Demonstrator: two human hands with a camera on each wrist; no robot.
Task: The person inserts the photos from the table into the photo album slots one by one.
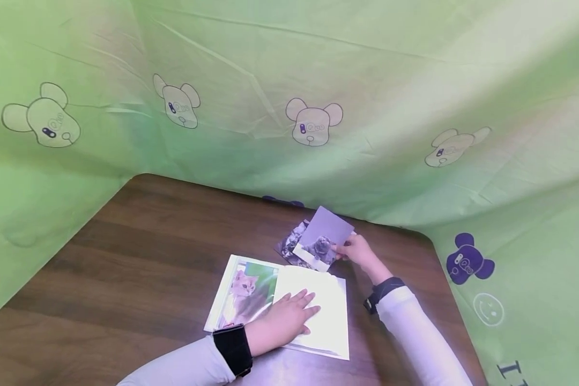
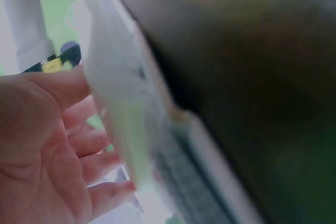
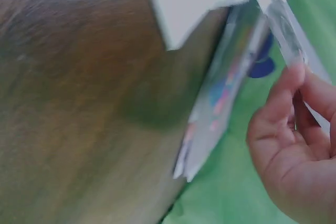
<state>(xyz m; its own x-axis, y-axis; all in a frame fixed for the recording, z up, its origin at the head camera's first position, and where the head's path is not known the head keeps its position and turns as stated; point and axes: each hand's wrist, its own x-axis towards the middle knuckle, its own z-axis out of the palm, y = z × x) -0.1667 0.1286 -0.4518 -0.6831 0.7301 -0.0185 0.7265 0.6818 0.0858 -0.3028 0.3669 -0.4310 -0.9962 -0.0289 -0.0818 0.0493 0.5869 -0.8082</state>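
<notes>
An open photo album point(image 1: 335, 321) lies on the table, a picture of a light-coloured cat point(image 1: 246, 289) in its left page. My left hand point(image 1: 286, 321) rests on the blank white right page with its fingers spread. The left wrist view shows the same hand's straight fingers point(image 2: 97, 166) against the page. Thumb and fingers of my right hand point(image 1: 359, 253) pinch the edge of a photo point(image 1: 329, 229) of a grey cat. It is raised over several other photos point(image 1: 291, 244) lying behind the album. In the right wrist view the pinched photo point(image 3: 286, 30) appears nearly edge-on.
The brown wooden table point(image 1: 140, 257) stretches left of the album. A green curtain point(image 1: 241, 69) printed with bear heads hangs along the table's back and sides. Black bands point(image 1: 234, 348) circle both wrists over white sleeves.
</notes>
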